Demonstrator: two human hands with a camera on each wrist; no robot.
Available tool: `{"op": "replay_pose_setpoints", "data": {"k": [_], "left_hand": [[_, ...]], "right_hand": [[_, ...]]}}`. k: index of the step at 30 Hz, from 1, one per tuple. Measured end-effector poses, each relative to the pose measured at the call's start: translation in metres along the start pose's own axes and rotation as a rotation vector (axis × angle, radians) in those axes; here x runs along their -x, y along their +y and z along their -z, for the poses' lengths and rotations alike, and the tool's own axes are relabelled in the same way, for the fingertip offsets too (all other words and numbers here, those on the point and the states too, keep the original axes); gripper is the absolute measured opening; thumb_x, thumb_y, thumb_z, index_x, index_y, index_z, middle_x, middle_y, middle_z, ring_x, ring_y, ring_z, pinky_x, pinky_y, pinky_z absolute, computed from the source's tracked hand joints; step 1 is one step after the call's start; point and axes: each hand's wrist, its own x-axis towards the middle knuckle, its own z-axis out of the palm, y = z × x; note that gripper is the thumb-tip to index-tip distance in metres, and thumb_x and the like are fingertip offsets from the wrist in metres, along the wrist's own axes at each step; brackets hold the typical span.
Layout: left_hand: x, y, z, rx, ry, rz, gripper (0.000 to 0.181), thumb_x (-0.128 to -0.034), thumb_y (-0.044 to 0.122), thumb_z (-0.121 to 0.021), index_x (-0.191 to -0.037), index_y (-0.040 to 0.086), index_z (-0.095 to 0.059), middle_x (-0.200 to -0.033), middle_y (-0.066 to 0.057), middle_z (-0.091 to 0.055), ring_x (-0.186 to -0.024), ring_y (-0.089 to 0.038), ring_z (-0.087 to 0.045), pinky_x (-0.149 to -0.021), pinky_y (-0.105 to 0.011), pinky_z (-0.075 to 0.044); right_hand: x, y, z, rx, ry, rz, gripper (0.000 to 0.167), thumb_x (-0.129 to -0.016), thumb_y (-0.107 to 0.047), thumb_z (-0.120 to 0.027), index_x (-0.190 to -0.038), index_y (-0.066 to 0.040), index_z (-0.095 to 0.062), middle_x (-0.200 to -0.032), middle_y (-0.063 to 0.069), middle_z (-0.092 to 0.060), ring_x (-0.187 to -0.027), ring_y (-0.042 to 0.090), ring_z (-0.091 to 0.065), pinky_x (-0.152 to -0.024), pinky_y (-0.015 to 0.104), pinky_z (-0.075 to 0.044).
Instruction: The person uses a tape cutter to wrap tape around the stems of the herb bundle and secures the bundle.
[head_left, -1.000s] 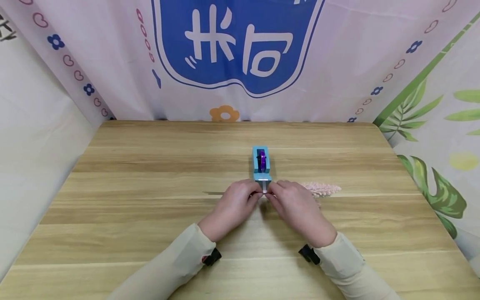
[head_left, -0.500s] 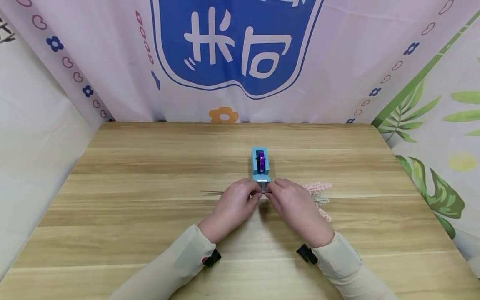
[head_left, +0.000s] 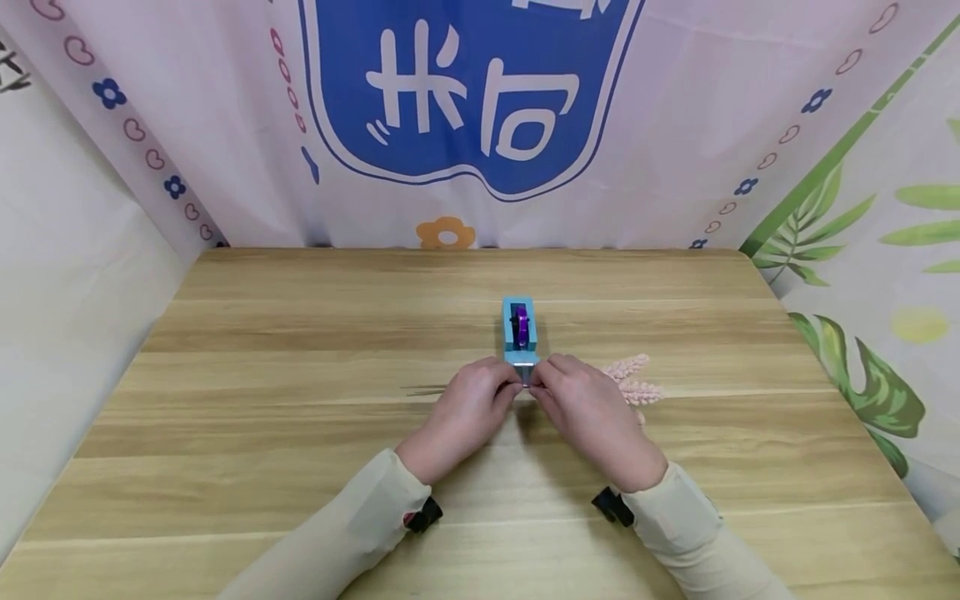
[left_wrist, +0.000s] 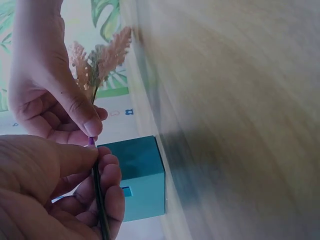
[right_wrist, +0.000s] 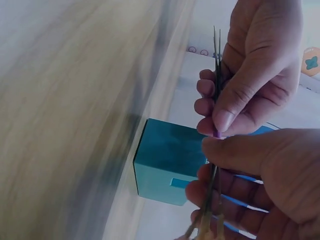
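In the head view my left hand (head_left: 471,402) and right hand (head_left: 592,414) meet tip to tip at mid-table. Each pinches the thin dark stems (left_wrist: 101,205) of a small bunch of artificial flowers between thumb and fingers. Pink heads (head_left: 636,392) stick out beyond the right hand; in the left wrist view a greyish-green one (left_wrist: 93,65) shows among them. A bit of purple tape (right_wrist: 217,134) sits on the stems between my thumbs. Just beyond my fingertips stands a light-blue tape dispenser (head_left: 508,333) with a purple roll (head_left: 522,325). A clear strip (head_left: 526,375) hangs between its front and my fingers.
The wooden table (head_left: 285,350) reaches back to a printed curtain (head_left: 247,167). White cloth (head_left: 75,250) hangs at the left, and a leaf-patterned cloth (head_left: 855,275) at the right. Black wrist cameras (head_left: 423,515) sit under both sleeves.
The flower heads beyond my right hand have swung round and changed their spread, as if the bunch turned. The bare stem ends shift slightly. Both hands stay almost in place by the dispenser.
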Motion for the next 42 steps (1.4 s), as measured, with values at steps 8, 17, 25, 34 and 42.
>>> {"op": "replay_pose_setpoints", "data": {"k": [8,17,25,34,42], "left_hand": [[0.001,-0.002,-0.003,0.022,0.062,-0.048,0.008,-0.0997,0.008,-0.07,-0.098,0.006,-0.077,-0.096,-0.006,-0.074,-0.086,-0.017,-0.068,-0.078,-0.033,-0.058],[0.002,-0.004,-0.008,0.051,0.082,-0.07,0.006,-0.0987,0.006,-0.07,-0.098,0.004,-0.076,-0.098,-0.006,-0.074,-0.088,-0.017,-0.069,-0.079,-0.033,-0.059],[0.001,-0.002,-0.008,0.036,0.081,-0.061,0.007,-0.0989,0.007,-0.07,-0.1,0.004,-0.076,-0.099,-0.005,-0.073,-0.085,-0.013,-0.065,-0.076,-0.029,-0.058],[-0.009,-0.004,0.011,-0.016,0.195,-0.015,0.012,-0.0996,0.011,-0.069,-0.106,0.004,-0.076,-0.098,-0.009,-0.072,-0.085,-0.02,-0.066,-0.075,-0.033,-0.059],[-0.028,-0.011,0.016,-0.033,0.027,0.071,0.051,-0.1039,0.026,-0.067,-0.149,0.003,-0.056,-0.129,-0.019,-0.071,-0.11,-0.03,-0.068,-0.095,-0.044,-0.059]], "right_hand": [[-0.004,-0.004,0.0,-0.013,-0.011,-0.079,0.014,-0.101,-0.02,-0.071,-0.094,-0.008,-0.074,-0.082,0.0,-0.066,-0.073,0.012,-0.056,-0.063,0.027,-0.051],[-0.013,-0.007,-0.009,-0.077,-0.019,-0.235,0.026,-0.103,-0.021,-0.066,-0.08,-0.01,-0.067,-0.071,0.001,-0.062,-0.065,0.016,-0.055,-0.06,0.033,-0.046],[-0.017,-0.006,-0.01,-0.157,-0.048,-0.271,0.022,-0.103,-0.017,-0.066,-0.083,-0.009,-0.068,-0.073,0.002,-0.065,-0.064,0.015,-0.054,-0.06,0.032,-0.046],[-0.018,-0.001,-0.013,-0.211,-0.069,-0.267,0.026,-0.103,-0.018,-0.067,-0.078,-0.01,-0.064,-0.067,0.0,-0.057,-0.06,0.012,-0.047,-0.057,0.027,-0.041],[-0.017,0.002,-0.012,-0.275,-0.127,-0.307,0.026,-0.104,-0.02,-0.065,-0.081,-0.008,-0.067,-0.067,-0.001,-0.057,-0.06,0.012,-0.047,-0.057,0.026,-0.041]]}}
